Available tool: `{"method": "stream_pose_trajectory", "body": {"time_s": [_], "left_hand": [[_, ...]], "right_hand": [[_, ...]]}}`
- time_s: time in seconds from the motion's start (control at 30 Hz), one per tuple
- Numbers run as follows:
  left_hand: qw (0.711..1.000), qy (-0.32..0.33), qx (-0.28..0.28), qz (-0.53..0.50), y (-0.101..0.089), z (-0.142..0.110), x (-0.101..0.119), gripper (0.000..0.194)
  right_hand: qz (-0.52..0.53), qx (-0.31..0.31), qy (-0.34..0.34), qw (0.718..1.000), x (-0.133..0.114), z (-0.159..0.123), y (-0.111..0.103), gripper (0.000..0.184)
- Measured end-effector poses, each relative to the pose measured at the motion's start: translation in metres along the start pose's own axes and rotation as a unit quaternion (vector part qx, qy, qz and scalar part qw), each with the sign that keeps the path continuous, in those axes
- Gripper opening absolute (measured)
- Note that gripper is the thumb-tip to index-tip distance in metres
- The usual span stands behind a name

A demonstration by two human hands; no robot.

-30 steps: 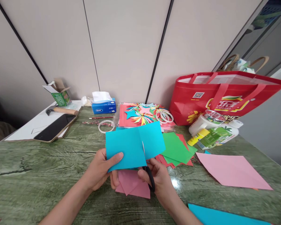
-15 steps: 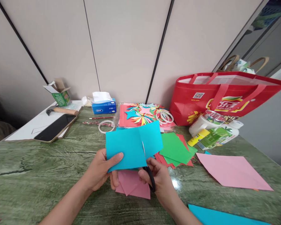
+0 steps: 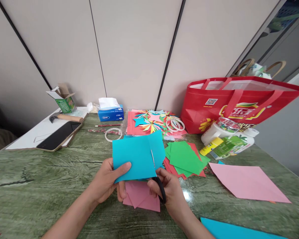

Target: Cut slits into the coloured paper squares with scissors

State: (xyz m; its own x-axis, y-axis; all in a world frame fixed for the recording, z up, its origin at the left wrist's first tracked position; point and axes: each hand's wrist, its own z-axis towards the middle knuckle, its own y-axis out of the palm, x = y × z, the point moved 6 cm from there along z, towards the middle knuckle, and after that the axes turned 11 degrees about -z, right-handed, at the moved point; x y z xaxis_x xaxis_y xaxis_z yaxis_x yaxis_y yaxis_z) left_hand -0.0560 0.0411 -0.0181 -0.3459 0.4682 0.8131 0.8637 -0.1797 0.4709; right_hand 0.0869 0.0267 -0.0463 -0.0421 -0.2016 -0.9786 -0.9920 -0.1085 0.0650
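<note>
A sheet of blue paper [image 3: 133,156] is pinched in my left hand [image 3: 108,179], the thumb on top and the fingers beneath. My right hand [image 3: 169,189] is closed round the black handles of a pair of scissors [image 3: 161,191]. The scissors' blade shows as a thin silver line on the blue paper, left of its right-hand part, which bends away. Below the sheet lie several pink paper pieces [image 3: 142,197]. Green paper pieces [image 3: 186,157] rest on red ones to the right of the blue sheet.
A larger pink sheet [image 3: 249,182] and another blue sheet [image 3: 234,229] lie at right. Behind them stand a glue stick [image 3: 211,146] and a red bag [image 3: 204,109]. Folded paper stars [image 3: 151,122], tape rolls [image 3: 113,134], a tissue box [image 3: 111,114], a phone [image 3: 59,136] and a hammer [image 3: 67,118] sit further back.
The right-hand part of the blue paper has folded back and leftward, so more of the green and red pieces shows. Both hands have stayed nearly in place.
</note>
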Motion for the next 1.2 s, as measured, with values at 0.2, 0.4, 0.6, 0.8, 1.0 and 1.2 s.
{"method": "stream_pose_trajectory", "body": {"time_s": [0.2,0.4,0.6,0.8,1.0,1.2], "left_hand": [[1.000,-0.001,0.003,0.002,0.000,0.000,0.000,0.026],[1.000,0.000,0.000,-0.004,0.001,0.001,0.000,0.026],[1.000,0.003,-0.011,0.005,0.003,0.000,0.001,0.028],[0.999,0.034,0.007,0.006,0.005,0.003,0.005,0.030],[0.985,0.150,0.083,0.030,-0.009,-0.002,0.016,0.035],[0.978,0.118,0.029,0.167,-0.009,-0.010,-0.006,0.022]], "right_hand": [[-0.014,0.004,0.004,1.000,0.000,0.001,0.000,0.035],[-0.024,-0.001,0.000,1.000,0.000,-0.001,0.001,0.035],[-0.041,0.004,0.014,0.999,-0.004,-0.002,0.000,0.038],[-0.021,-0.060,-0.028,0.998,-0.010,-0.001,0.006,0.034],[0.035,-0.060,-0.056,0.996,-0.011,-0.003,0.006,0.039],[0.026,-0.056,-0.076,0.995,-0.014,-0.006,0.008,0.036]]}}
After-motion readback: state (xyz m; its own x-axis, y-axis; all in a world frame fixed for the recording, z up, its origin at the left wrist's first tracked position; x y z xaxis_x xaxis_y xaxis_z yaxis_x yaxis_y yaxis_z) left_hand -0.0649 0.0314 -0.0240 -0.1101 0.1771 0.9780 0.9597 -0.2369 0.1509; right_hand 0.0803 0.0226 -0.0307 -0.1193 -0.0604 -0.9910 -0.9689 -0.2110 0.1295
